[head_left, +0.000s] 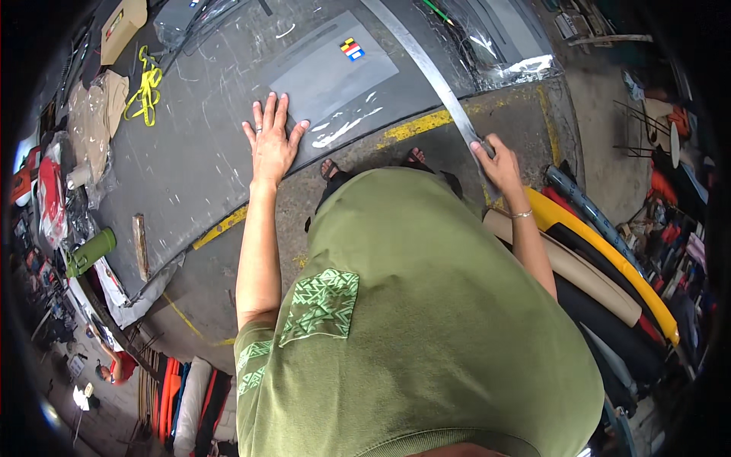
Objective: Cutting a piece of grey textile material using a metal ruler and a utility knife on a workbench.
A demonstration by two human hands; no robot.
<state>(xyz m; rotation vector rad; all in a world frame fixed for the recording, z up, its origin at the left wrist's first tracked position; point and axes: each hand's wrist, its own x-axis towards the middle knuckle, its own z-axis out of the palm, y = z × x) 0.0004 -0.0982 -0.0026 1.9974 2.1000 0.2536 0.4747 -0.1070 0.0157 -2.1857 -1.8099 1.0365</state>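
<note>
Splaying at the gray sheet's (327, 75) left edge is the left hand (272, 148); rightward, the right hand (500, 162) clasps a metal strip (430, 71).

No wording or number can be made out with certainty. The clearest mark is a small label (352, 49), made up of yellow, black, red, white and blue blocks, on the grey sheet (316, 75) that lies on the dark worktop (190, 160); any lettering within it is too small to tell. An open brown carton (131, 23) at the upper left bears a small coloured print, blurred beyond reading. No scale or figures can be read on the long metal strip (415, 53) that runs down beside the sheet.
</note>
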